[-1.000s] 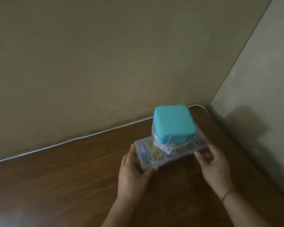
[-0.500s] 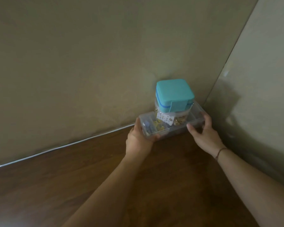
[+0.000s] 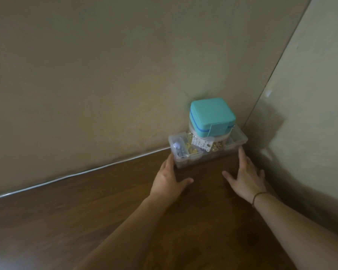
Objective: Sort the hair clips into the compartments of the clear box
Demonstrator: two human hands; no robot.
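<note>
The clear box (image 3: pixel 207 151) now sits deep in the far right corner of the brown table (image 3: pixel 86 221), hard up against the back wall and close to the side wall; half a second ago both hands were clasped round its ends, carrying it there. That grip has been let go. My reading is that the box has just been put away in the corner, so the sorting looks finished rather than about to begin.

On the left, the left hand (image 3: pixel 169 182) lies flat on the table with fingers straight and thumb spread, its fingertips just touching the box's near left corner, holding nothing. In the left compartment there are bluish-white pieces, and next to them yellowish ones, presumably hair clips (image 3: pixel 185 150), though they are too small to tell apart. In the middle, a teal case (image 3: pixel 211 116) stands on a round clear tub that rests on top of the box. On the right, the right hand (image 3: pixel 245 178) is also open, fingers straight, index tip against the near right corner.

The box's long axis runs left to right, roughly along the back wall, with the right end angled a little farther away. One long side faces the person.
</note>
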